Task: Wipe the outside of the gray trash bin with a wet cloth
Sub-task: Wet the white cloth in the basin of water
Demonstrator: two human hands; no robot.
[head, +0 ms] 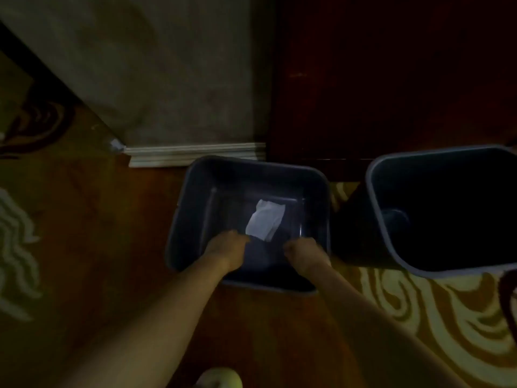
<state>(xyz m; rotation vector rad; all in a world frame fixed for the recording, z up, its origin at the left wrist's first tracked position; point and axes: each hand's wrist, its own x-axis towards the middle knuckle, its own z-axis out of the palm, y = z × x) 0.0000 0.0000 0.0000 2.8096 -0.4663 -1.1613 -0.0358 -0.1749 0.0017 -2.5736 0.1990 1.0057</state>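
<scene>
Gray trash bin [179, 219] holds both reaching hands, fingers' grip unclear, near cloth [265, 221].

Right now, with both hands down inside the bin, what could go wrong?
1. The white cloth lies on the floor of the gray bin; the left hand and right hand reach inside, so the inside may get wiped, not the outside.
2. The second bin stands close on the right; an elbow may knock it.
3. The room is dim; dirt may be missed.
</scene>
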